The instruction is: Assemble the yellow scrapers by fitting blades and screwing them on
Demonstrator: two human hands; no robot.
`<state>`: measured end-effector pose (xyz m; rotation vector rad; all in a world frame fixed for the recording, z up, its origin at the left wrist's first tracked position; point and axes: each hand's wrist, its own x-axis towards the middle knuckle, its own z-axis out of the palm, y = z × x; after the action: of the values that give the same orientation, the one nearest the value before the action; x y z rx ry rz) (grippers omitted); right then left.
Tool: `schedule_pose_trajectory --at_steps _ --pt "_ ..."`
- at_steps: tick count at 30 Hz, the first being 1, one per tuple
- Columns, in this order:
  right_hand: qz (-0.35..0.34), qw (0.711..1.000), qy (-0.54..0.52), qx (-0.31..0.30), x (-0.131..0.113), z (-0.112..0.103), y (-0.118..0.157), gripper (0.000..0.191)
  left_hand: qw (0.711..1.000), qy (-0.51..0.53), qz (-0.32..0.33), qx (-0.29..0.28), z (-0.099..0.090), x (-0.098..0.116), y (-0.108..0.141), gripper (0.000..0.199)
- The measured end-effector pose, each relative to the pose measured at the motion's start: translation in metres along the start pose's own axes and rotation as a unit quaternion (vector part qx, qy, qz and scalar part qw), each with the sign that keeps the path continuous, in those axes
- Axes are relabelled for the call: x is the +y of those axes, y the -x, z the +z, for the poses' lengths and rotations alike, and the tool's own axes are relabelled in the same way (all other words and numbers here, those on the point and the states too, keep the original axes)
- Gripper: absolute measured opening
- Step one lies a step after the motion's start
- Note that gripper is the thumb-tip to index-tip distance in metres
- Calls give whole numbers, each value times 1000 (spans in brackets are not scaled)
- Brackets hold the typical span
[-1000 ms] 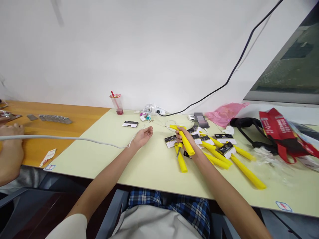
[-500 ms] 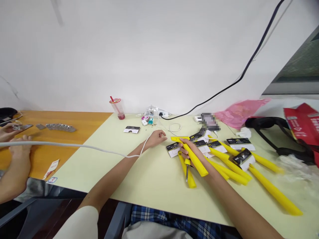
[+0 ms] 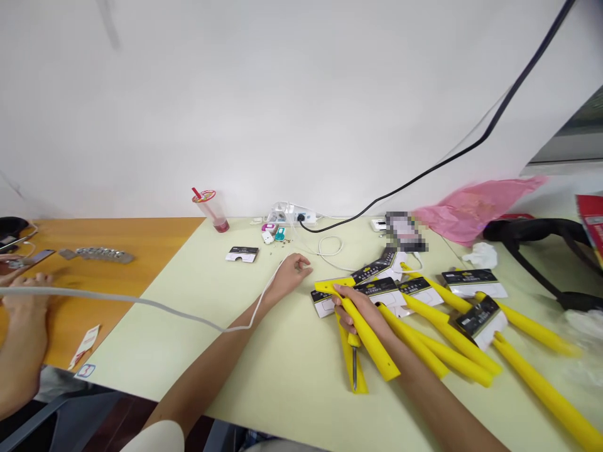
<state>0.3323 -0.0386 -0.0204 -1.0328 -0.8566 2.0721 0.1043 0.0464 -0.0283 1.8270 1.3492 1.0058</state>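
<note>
My right hand [image 3: 353, 307] is wrapped round a yellow T-shaped plastic piece [image 3: 372, 342] with small holes in its flat crossbar. The same hand also holds a screwdriver [image 3: 354, 361], its metal shaft pointing down toward me. Beneath them another yellow strip [image 3: 346, 351] runs down to the table; whether it is gripped too I cannot tell. My left hand [image 3: 289, 276] hovers over the table to the left, fingers curled toward the thumb as in a pinch. Anything between those fingertips is too small to make out. A white cable [image 3: 261, 301] passes across my left wrist.
Several yellow handles [image 3: 452, 339] with black-and-white cards [image 3: 379, 292] lie at the right. Behind are a power strip [image 3: 306, 218], small bits [image 3: 286, 242], a drink cup [image 3: 214, 213] and a pink bag [image 3: 471, 207]. Another person's hand [image 3: 31, 289] is at the far left.
My view has shifted, so the table items sit differently in the picture. My left hand remains curled; my right hand keeps hold of the yellow piece and screwdriver.
</note>
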Motion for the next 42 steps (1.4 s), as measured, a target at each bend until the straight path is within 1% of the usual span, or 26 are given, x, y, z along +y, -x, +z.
schedule_pose_trajectory --at_steps 4,11,16,19,21,23,26,29,31,35,38,42 --pt "4 1000 8 14 -3 6 5 46 999 -40 24 15 0 1 2 8" --pt "35 999 6 12 -5 14 10 53 999 -42 30 -13 0 0 5 11" --pt "43 999 0 26 -5 18 13 57 998 -42 34 -14 0 -1 8 16" --pt "44 998 3 39 -9 21 16 56 999 -11 38 -9 -3 1 6 21" --pt "41 998 10 51 -11 24 19 55 999 32 41 8 -5 6 7 26" --pt "34 997 23 63 -11 26 19 55 996 73 48 32 -7 14 13 28" --pt "20 995 52 78 -7 26 18 58 991 83 97 45 -7 28 35 25" --pt "1 992 76 101 -1 27 17 58 980 46 185 56 -7 37 60 15" --pt "-11 990 84 112 0 28 17 58 969 19 236 69 -6 38 71 9" --pt "-9 988 96 116 -6 35 22 57 948 -46 307 66 -6 34 75 8" --pt "-15 988 101 119 -9 39 26 55 942 -82 322 54 -6 31 72 8" --pt "-21 988 91 122 -6 39 27 53 938 -85 335 43 -8 32 71 5"
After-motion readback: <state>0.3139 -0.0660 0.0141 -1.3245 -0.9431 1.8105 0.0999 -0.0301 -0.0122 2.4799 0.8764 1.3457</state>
